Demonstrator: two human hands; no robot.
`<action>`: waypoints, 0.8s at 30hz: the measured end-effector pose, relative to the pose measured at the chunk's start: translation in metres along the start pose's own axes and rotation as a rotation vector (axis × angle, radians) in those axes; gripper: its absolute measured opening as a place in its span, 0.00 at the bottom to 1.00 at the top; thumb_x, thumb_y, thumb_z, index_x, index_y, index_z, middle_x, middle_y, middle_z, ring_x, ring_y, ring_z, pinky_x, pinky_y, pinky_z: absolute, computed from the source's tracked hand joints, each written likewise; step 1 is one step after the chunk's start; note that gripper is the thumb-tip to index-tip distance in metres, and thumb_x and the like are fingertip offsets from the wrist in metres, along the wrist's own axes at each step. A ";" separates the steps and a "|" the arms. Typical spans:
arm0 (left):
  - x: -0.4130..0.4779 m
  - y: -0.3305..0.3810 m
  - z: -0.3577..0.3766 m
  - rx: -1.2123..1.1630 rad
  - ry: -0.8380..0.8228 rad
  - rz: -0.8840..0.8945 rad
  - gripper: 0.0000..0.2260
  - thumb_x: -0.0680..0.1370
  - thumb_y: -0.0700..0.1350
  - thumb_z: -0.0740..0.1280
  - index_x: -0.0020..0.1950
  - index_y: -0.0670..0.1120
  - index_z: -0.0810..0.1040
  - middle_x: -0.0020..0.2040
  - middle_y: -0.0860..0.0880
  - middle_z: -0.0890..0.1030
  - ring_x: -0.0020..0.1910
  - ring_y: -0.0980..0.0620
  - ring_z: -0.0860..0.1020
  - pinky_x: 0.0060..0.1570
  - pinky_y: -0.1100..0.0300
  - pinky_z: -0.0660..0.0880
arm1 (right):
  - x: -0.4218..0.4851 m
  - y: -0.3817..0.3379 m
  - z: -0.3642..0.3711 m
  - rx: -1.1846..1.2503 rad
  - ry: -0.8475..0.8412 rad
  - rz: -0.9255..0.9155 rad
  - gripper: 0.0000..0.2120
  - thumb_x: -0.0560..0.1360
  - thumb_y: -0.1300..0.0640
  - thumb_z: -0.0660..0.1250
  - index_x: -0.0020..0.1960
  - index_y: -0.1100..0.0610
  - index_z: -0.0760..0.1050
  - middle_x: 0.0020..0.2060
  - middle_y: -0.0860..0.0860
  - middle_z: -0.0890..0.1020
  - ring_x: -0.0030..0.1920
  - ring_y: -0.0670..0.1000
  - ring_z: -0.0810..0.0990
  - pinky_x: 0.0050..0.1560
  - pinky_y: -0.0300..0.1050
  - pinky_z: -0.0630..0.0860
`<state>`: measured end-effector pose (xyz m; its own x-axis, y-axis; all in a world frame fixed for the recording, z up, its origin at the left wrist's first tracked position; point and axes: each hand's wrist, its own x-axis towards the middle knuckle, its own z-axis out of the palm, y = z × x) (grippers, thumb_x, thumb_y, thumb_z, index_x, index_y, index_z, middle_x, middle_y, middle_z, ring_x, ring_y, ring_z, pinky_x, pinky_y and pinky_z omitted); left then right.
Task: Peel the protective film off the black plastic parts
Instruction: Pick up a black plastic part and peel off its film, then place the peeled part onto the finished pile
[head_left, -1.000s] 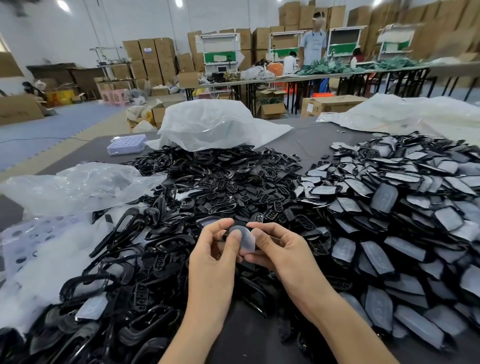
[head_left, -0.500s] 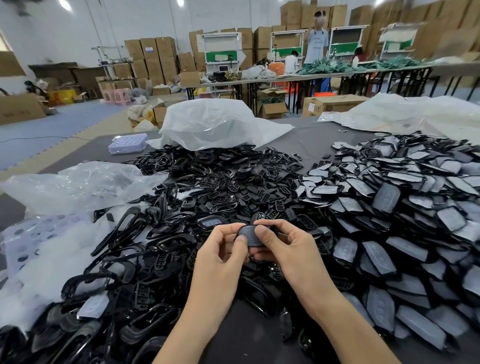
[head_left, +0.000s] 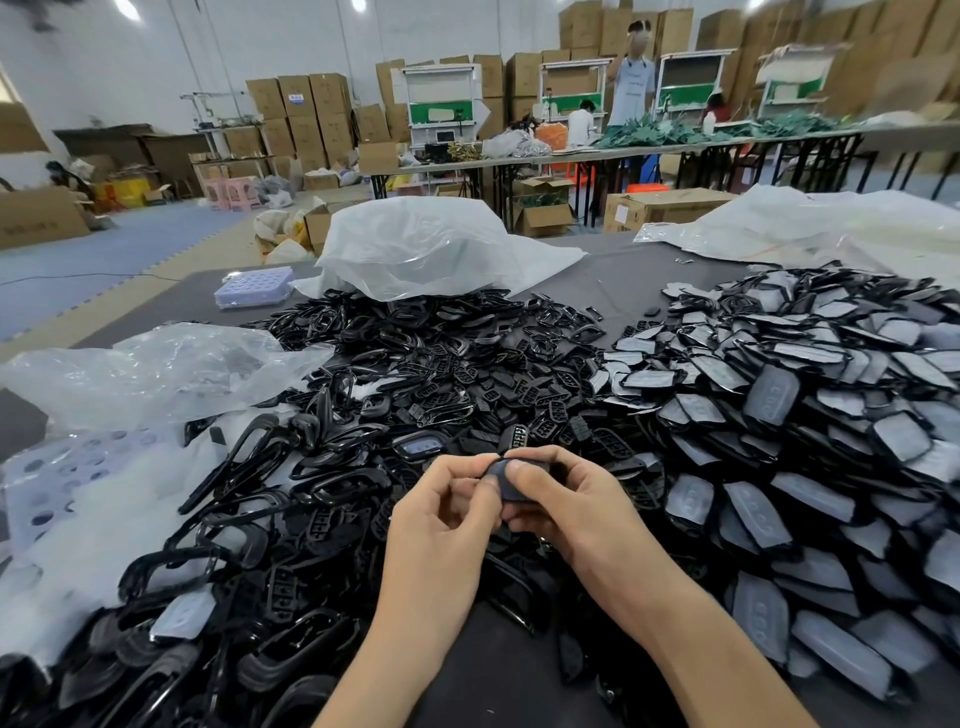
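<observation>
Your right thumb (head_left: 519, 474) presses flat on a small black plastic part (head_left: 506, 480) held between both hands at the frame's centre. Your left hand (head_left: 441, 525) pinches its left edge with thumb and forefinger; your right hand (head_left: 576, 501) curls closed around it. Bare black frames (head_left: 291, 493) are heaped at nine o'clock. Film-covered parts (head_left: 779, 415) pile at three o'clock. A clear bag (head_left: 156, 369) lies at ten o'clock.

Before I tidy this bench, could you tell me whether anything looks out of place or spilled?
One filmed part lies alone among the bare black frames at near left, away from the filmed pile on the right. Otherwise nothing stands out.
</observation>
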<state>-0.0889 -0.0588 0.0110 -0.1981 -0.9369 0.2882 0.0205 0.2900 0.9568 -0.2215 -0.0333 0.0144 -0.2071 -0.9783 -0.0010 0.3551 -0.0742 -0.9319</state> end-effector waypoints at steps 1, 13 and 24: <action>-0.001 0.001 0.001 -0.003 -0.014 0.002 0.11 0.79 0.39 0.69 0.46 0.56 0.83 0.32 0.54 0.80 0.34 0.59 0.78 0.38 0.69 0.75 | 0.000 0.000 -0.001 -0.010 -0.005 0.003 0.09 0.78 0.62 0.70 0.44 0.50 0.86 0.40 0.56 0.86 0.37 0.51 0.84 0.38 0.38 0.79; -0.009 0.003 -0.001 0.413 -0.092 0.365 0.11 0.82 0.45 0.62 0.62 0.56 0.78 0.51 0.60 0.79 0.48 0.60 0.81 0.46 0.72 0.73 | -0.004 -0.008 -0.005 -0.086 0.039 -0.052 0.10 0.77 0.65 0.68 0.39 0.57 0.71 0.35 0.57 0.81 0.34 0.51 0.79 0.36 0.40 0.77; -0.027 0.001 0.012 0.686 -0.319 0.518 0.19 0.78 0.47 0.58 0.66 0.62 0.73 0.43 0.57 0.79 0.31 0.58 0.71 0.31 0.61 0.73 | -0.001 -0.011 -0.011 0.020 0.159 -0.065 0.19 0.75 0.63 0.70 0.28 0.49 0.71 0.29 0.50 0.79 0.33 0.51 0.81 0.33 0.38 0.77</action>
<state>-0.0949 -0.0314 0.0036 -0.5894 -0.5883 0.5536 -0.3838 0.8070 0.4489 -0.2355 -0.0291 0.0202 -0.3715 -0.9284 0.0001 0.3538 -0.1416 -0.9245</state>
